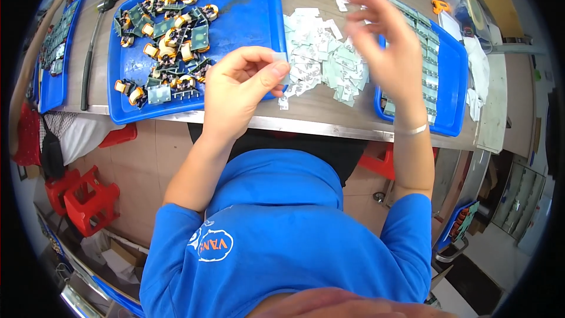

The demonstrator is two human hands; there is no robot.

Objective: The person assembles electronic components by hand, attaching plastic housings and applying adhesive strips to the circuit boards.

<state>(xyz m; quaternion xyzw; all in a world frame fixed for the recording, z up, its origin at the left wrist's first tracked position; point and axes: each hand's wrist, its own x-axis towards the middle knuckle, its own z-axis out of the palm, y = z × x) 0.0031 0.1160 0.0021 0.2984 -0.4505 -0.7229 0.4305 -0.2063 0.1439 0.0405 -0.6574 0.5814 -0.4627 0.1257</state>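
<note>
My left hand point(238, 91) is closed at the right rim of the large blue tray point(247, 29), pinching a small flat pale-green piece point(282, 59) between thumb and fingertips. In that tray lies a heap of small circuit boards with yellow ring-shaped coils point(168, 47). My right hand point(391, 47) is raised with its fingers apart and partly blurred; I see nothing in it. Below and left of it, loose flat white and pale-green pieces point(312, 50) are spread over the grey table point(347, 115).
To the right, a smaller blue tray point(453, 100) holds rows of greenish boards point(428, 70). A black-handled tool point(88, 59) lies left of the large tray. Another person's arm point(35, 53) reaches over a blue tray point(56, 85) at far left. Red stools point(91, 200) stand below.
</note>
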